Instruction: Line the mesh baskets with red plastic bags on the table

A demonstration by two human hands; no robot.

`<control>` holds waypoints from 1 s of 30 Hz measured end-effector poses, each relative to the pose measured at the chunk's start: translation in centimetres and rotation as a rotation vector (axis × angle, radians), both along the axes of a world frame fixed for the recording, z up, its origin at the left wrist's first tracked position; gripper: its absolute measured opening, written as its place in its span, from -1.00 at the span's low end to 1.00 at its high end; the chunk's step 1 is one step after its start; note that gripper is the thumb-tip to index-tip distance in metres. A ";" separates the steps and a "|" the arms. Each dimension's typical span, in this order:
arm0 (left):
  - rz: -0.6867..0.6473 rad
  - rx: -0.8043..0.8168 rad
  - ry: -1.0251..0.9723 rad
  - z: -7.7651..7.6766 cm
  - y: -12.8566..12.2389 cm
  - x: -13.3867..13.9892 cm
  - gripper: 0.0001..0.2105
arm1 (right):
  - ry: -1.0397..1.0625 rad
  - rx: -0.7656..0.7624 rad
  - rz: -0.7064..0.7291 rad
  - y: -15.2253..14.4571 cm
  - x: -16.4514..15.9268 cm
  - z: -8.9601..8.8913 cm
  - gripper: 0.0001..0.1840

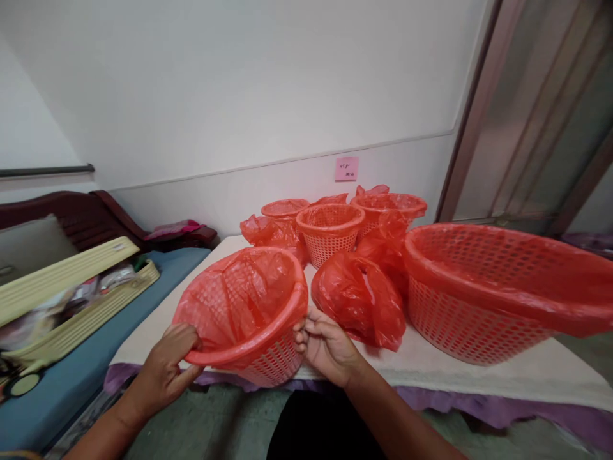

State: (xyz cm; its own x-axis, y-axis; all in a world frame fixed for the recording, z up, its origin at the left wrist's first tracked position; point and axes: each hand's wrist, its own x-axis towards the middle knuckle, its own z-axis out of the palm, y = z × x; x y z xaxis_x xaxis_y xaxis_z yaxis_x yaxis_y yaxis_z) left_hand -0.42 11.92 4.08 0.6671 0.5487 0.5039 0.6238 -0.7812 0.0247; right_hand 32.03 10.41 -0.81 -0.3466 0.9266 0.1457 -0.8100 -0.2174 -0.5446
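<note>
Red round plastic-mesh basket [275, 367] between our hands: left fingers [184, 337] grasp rim; right fingers [322, 328] touch side, pinch unclear. Thin red plastic liner [239, 303] already inside, over rim; smoothing perhaps remains.

Pink note [354, 165] on the white wall [268, 83]
Slightly right, above the frame's centre, it bears handwriting [344, 166] too small to read.

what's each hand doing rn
Left hand: closed on the near basket, at the rim.
Right hand: curled at that basket's side; whether it pinches the red liner can't be told.
</note>
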 end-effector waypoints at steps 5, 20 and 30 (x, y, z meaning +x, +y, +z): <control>0.007 0.009 0.001 0.3 0.3 0.8 -0.94 | 0.021 0.055 0.044 -1.4 -1.7 0.9 -0.84; -0.004 -0.043 0.018 0.4 0.4 1.5 -0.93 | -0.034 -0.008 0.028 -2.3 -1.8 -2.4 -0.75; -0.012 -0.064 -0.030 0.1 0.1 0.6 -0.97 | 0.194 -0.103 -0.073 -0.5 -1.0 0.4 -0.79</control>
State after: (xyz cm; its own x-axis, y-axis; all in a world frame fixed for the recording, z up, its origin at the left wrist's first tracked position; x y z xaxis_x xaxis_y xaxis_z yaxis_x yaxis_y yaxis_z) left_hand 0.23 11.99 4.22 0.6587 0.5724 0.4884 0.6126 -0.7848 0.0935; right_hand 31.01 9.92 -0.43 -0.2526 0.9617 0.1063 -0.9130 -0.2006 -0.3551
